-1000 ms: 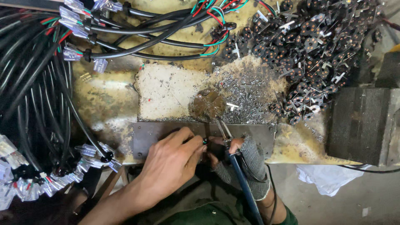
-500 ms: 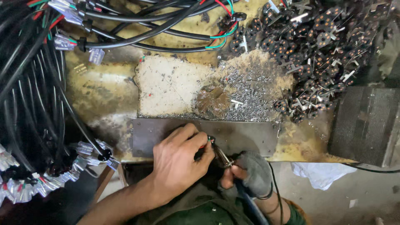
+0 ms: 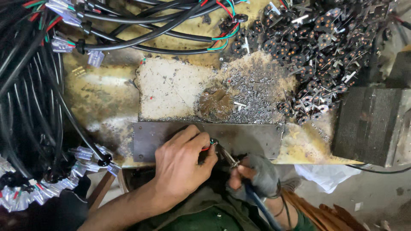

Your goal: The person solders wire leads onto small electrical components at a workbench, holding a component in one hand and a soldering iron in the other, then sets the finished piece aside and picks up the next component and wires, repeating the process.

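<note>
My left hand (image 3: pixel 182 164) rests on the front edge of a grey metal plate (image 3: pixel 248 137) and pinches thin red and green wire ends (image 3: pixel 209 144) between thumb and fingers. My right hand (image 3: pixel 254 175), in a grey fingerless glove, grips a soldering iron (image 3: pixel 227 156) with a blue handle. Its tip points up-left and meets the wire ends at my left fingertips. The wires' cable is hidden under my left hand.
Bundles of black cables (image 3: pixel 34 94) with clear plastic connectors fill the left side and top. A heap of small black round parts with metal tabs (image 3: pixel 321 47) lies at top right. A dark block (image 3: pixel 372 124) stands on the right. Solder debris (image 3: pixel 252 94) covers the stained worktop.
The view has shifted slightly. My right hand brought the soldering iron's tip down and left to the wire ends that my left hand holds at the plate's edge.
</note>
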A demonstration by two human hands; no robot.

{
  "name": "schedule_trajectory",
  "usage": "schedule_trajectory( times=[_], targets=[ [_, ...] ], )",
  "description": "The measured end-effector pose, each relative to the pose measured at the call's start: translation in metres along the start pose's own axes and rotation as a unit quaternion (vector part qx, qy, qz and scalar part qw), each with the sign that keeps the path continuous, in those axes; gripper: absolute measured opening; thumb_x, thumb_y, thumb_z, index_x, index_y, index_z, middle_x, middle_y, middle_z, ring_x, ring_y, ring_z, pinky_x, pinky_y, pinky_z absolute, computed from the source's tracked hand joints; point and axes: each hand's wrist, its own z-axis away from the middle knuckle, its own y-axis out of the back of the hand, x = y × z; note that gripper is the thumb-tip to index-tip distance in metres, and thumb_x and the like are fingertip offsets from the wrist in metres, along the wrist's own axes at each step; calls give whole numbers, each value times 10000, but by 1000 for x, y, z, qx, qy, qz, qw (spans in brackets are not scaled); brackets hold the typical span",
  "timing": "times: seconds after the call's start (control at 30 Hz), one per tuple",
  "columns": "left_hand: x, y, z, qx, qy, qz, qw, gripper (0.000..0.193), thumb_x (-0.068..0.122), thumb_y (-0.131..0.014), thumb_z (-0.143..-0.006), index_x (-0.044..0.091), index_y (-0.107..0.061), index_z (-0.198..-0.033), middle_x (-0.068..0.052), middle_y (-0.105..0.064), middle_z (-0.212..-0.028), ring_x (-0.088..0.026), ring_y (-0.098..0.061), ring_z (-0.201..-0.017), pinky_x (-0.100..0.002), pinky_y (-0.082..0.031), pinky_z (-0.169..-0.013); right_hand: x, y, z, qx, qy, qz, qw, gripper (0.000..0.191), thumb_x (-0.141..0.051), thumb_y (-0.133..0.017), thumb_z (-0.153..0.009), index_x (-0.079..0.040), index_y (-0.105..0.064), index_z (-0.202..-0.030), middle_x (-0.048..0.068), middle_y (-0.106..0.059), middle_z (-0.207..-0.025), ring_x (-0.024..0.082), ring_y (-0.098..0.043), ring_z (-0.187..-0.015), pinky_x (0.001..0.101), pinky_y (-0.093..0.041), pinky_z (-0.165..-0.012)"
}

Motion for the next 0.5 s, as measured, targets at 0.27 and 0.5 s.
schedule_trajectory(
  times=[0.27,0.5],
  targets=[
    [0,2,0,-19,6,-5,1000,178,179,-765,-788,75,-622,-764,-90,-600,-800,-334,-649,-729,-479,-492,-586,-7,11,-6,-115,-78,81,987,428,-394,-619,-878,-53,-791,-685,58,-782,-647,181,-752,-615,329,-582,-637],
    [0,3,0,-20,5,-11,1000,184,194,-762,-790,77,-622,-769,-86,-599,-808,-331,-653,-745,-481,-497,-583,7,1,9,40,-103,-76,991,256,-220,-655,-876,-5,-674,-740,98,-717,-660,193,-663,-579,292,-496,-526]
  ],
)
